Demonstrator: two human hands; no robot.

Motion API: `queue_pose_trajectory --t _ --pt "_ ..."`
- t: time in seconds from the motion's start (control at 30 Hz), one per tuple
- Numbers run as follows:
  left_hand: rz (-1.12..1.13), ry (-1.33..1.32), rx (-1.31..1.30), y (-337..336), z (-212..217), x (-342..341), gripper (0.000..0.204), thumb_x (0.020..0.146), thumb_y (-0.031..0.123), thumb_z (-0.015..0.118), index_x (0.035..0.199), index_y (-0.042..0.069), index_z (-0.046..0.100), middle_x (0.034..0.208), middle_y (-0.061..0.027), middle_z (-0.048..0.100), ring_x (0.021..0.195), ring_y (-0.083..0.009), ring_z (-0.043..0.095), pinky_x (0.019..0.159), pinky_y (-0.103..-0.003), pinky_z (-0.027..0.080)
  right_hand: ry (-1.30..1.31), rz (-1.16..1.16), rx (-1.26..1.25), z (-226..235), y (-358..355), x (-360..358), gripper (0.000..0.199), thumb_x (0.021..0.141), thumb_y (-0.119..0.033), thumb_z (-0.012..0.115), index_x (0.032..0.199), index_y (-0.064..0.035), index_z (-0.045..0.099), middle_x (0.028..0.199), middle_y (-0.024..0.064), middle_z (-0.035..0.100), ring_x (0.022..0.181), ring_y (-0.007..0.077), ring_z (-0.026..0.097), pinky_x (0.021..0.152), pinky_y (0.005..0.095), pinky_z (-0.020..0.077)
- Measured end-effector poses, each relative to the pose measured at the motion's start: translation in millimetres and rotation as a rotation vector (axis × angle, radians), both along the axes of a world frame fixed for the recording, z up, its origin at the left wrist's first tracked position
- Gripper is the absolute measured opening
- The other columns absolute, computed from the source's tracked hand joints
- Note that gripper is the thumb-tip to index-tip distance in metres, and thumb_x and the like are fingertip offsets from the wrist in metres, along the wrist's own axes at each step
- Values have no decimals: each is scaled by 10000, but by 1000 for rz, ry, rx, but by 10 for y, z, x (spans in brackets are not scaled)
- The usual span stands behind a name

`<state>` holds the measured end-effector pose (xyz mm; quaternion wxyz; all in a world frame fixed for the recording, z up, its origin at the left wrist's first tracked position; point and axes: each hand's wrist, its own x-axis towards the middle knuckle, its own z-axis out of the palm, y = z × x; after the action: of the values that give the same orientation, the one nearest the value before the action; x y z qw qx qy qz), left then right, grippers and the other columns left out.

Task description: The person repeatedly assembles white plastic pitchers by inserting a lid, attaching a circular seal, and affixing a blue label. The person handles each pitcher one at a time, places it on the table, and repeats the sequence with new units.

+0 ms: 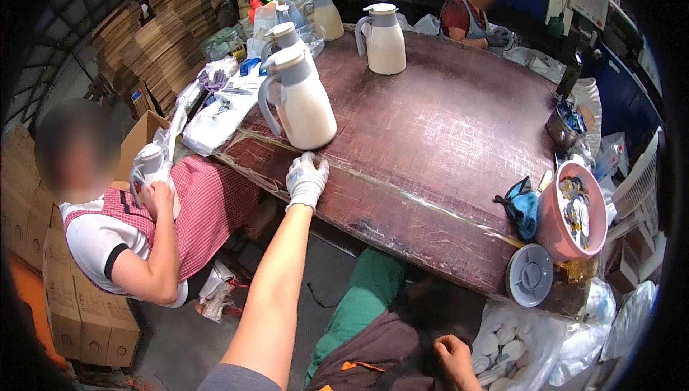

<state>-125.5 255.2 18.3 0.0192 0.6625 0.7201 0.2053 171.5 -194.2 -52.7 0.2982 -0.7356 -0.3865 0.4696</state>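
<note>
My left hand, in a white glove, reaches to the table's near edge. Its fingers are apart, with the tips at the base of a cream jug with a grey handle and lid; I cannot tell whether they touch it. My bare right hand is low at the front, its fingers curled, with no object showing in them. Beside it is a clear plastic bag with several white round discs. Another cream jug stands partly hidden behind the nearest one.
More jugs stand farther back on the dark table. At right are a pink bucket of small parts, a blue cloth and a grey round lid. A person sits at left holding a jug; another sits behind the table.
</note>
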Motion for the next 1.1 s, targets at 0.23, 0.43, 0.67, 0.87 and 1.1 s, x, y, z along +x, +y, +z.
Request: queue_pose_trajectory --t 0.23,0.43,0.67,0.87,1.1 --pt "-22 202 246 -24 -488 20 436 875 386 555 1188 86 601 1268 -145 558 1211 -313 480 1038 -475 357 502 -274 -231 -164 252 170 306 943 -264 576 778 -14 640 605 59 628 411 117 496 393 237 376" --pt "-129 137 312 -69 -260 205 339 822 320 591 1055 79 642 1055 -153 631 1056 -329 569 926 -473 440 591 -197 -340 -240 253 387 319 961 -323 552 863 -38 658 670 20 658 440 83 494 404 222 343" --pt "-126 110 306 -87 -366 47 350 836 289 633 1103 63 629 1170 -152 603 1147 -326 530 982 -452 421 576 -203 -367 -177 318 339 333 956 -341 563 886 -37 680 673 20 663 429 64 450 413 208 322" --pt "-160 -612 281 -61 -543 -81 157 910 134 572 948 13 664 937 -135 664 857 -249 624 818 -352 483 485 -162 -335 -190 291 317 363 937 -401 587 827 -79 713 531 -44 506 438 48 389 421 217 304" --pt "-206 -580 234 -41 -572 -56 190 926 178 563 979 26 663 930 -126 678 847 -224 637 804 -343 488 591 -149 -418 -259 328 392 350 948 -371 576 864 -54 700 542 -24 529 406 65 382 395 222 288"
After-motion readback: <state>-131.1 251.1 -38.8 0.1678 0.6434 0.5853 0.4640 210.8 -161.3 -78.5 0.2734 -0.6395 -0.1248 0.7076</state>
